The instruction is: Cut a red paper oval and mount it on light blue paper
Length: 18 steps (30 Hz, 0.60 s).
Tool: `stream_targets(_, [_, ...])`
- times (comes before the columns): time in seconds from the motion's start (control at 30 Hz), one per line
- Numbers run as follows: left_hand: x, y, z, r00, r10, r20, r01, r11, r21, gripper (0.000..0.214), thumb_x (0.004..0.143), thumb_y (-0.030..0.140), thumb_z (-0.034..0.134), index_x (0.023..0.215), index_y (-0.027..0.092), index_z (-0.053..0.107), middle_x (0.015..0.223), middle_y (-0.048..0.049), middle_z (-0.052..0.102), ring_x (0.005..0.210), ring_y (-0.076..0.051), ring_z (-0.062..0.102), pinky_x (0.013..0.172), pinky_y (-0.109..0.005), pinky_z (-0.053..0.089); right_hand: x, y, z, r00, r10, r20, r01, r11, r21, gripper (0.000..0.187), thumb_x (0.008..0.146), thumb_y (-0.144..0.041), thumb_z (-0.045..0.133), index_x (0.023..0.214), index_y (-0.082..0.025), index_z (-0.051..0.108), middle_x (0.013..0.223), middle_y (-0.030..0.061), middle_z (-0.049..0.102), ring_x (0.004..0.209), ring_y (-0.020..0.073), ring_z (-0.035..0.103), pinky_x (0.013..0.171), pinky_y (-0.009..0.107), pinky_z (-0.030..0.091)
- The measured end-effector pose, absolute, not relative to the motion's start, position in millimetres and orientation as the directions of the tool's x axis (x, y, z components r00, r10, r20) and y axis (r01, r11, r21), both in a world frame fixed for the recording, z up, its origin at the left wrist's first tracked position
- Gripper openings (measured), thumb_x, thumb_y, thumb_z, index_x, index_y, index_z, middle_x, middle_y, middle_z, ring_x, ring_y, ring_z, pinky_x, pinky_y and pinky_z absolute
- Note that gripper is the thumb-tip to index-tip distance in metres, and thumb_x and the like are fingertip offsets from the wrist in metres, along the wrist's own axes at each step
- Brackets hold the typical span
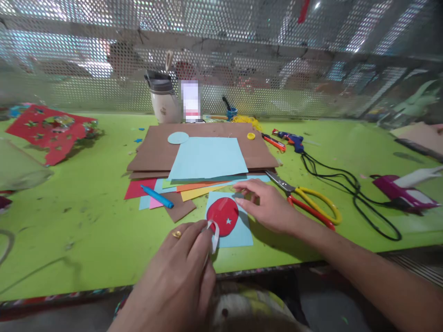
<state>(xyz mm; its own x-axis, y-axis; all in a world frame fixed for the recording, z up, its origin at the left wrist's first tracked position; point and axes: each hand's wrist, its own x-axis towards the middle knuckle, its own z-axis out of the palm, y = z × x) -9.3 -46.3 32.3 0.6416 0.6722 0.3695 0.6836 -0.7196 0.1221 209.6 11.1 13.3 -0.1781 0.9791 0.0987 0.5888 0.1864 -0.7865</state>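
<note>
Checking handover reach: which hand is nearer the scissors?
Right. The right hand is just left of the scissors, close by the blades and pivot. The left hand is farther off, at the near-left edge of the red circle.

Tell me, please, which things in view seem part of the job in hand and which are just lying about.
Seemingly part of it:
red disc; light blue square under it; white strip, apparently in the left hand.

Apparently just lying about:
glue gun; scissors; blue pen; lidded tumbler; red sheet with cutouts.
</note>
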Motion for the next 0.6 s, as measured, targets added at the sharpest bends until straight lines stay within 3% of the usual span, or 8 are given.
stream_targets(0.1, [-13.2, -47.4, 27.6, 0.646, 0.648, 0.402, 0.677, -0.731, 0.09, 0.031, 0.084, 0.01, 0.049, 0.114, 0.009, 0.056, 0.113, -0.0174, 0.066, 0.108, -0.03, 0.06, 0.094, -0.043, 0.049, 202.6, 24.8, 17.6, -0.306, 0.952, -0.023, 0.588, 0.17, -0.791, 0.048, 0.078, -0.014, 0.063, 0.126, -0.016, 0.059, 0.111, 0.0114, 0.066, 0.092, 0.0212, 0.057, 0.076, 0.034, 0.045])
stream_targets(0.2, [-18.9, -50.4, 23.8, 0.653, 0.625, 0.428, 0.67, -0.74, 0.057, 0.034, 0.084, 0.01, 0.051, 0.118, 0.008, 0.053, 0.118, -0.0182, 0.064, 0.114, -0.03, 0.058, 0.101, -0.043, 0.044, 196.9, 31.5, 23.0, -0.375, 0.922, -0.093, 0.544, 0.137, -0.828, 0.06, 0.07, -0.005, 0.063, 0.128, -0.018, 0.057, 0.093, 0.0045, 0.065, 0.079, 0.0168, 0.057, 0.069, 0.029, 0.044])
stream_targets(0.27, [-22.3, -52.1, 21.7, 0.64, 0.64, 0.426, 0.685, -0.726, 0.061, 0.038, 0.084, 0.011, 0.052, 0.122, 0.008, 0.051, 0.124, -0.019, 0.061, 0.119, -0.03, 0.055, 0.104, -0.043, 0.042, 196.1, 32.6, 25.9, -0.411, 0.905, -0.108, 0.506, 0.128, -0.853, 0.058, 0.07, -0.004, 0.059, 0.127, -0.018, 0.058, 0.079, -0.0009, 0.059, 0.067, 0.0132, 0.054, 0.061, 0.025, 0.043])
stream_targets(0.37, [-25.0, -51.3, 21.1, 0.618, 0.667, 0.416, 0.706, -0.704, 0.081, 0.041, 0.084, 0.012, 0.05, 0.125, 0.011, 0.048, 0.133, -0.0204, 0.056, 0.126, -0.031, 0.05, 0.103, -0.045, 0.044, 197.8, 31.9, 30.2, -0.44, 0.893, -0.091, 0.336, 0.07, -0.939, 0.05, 0.075, -0.008, 0.056, 0.124, -0.017, 0.058, 0.075, -0.003, 0.052, 0.064, 0.0114, 0.051, 0.059, 0.024, 0.042])
stream_targets(0.47, [-25.5, -45.5, 26.2, 0.588, 0.713, 0.382, 0.711, -0.681, 0.176, 0.035, 0.085, 0.013, 0.046, 0.12, 0.015, 0.05, 0.132, -0.0189, 0.056, 0.123, -0.03, 0.054, 0.097, -0.042, 0.049, 199.4, 32.2, 36.9, -0.396, 0.917, -0.038, 0.158, 0.027, -0.987, 0.044, 0.075, -0.014, 0.06, 0.119, -0.015, 0.059, 0.079, -0.0017, 0.052, 0.068, 0.0119, 0.052, 0.064, 0.026, 0.044])
stream_targets(0.6, [-28.2, -34.6, 38.5, 0.516, 0.816, 0.261, 0.691, -0.576, 0.437, 0.029, 0.087, 0.012, 0.037, 0.11, 0.021, 0.052, 0.116, -0.0131, 0.065, 0.105, -0.024, 0.063, 0.084, -0.035, 0.054, 198.5, 34.3, 51.8, -0.326, 0.943, 0.074, 0.186, 0.141, -0.972, 0.039, 0.079, -0.018, 0.059, 0.118, -0.016, 0.06, 0.084, 0.0008, 0.057, 0.07, 0.0126, 0.054, 0.065, 0.028, 0.044])
